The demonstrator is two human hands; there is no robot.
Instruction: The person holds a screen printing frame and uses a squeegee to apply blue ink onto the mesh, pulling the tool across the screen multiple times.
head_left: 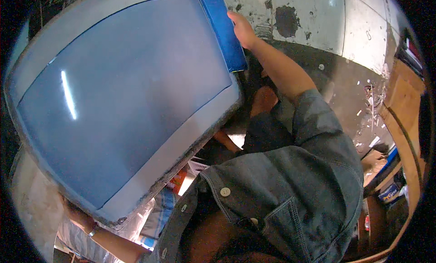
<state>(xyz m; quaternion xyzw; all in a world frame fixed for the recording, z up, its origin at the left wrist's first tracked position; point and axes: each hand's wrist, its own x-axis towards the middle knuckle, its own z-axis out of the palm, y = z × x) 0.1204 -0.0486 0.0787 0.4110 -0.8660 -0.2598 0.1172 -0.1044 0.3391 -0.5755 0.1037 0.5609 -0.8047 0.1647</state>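
A large framed panel fills the upper left, tilted. Its border is pale grey, its middle a smooth blue-grey rectangle with a streak of reflected light. Along the panel's right side lies a long, deep-blue bar with a touch of yellow at its near end. My right hand is closed on the bar's outer edge, thumb uppermost, the other fingers mostly hidden. Down at the lower left, my left hand grips the panel's near-left edge from beneath. Much of that hand is hidden by the frame, and a band circles the wrist.
Beneath the panel lie a blue-and-grey cloth and reddish packaging. My bare foot stands close to the panel's right edge. Paper scraps litter the floor at right, beside wooden boards and a small dark-blue box.
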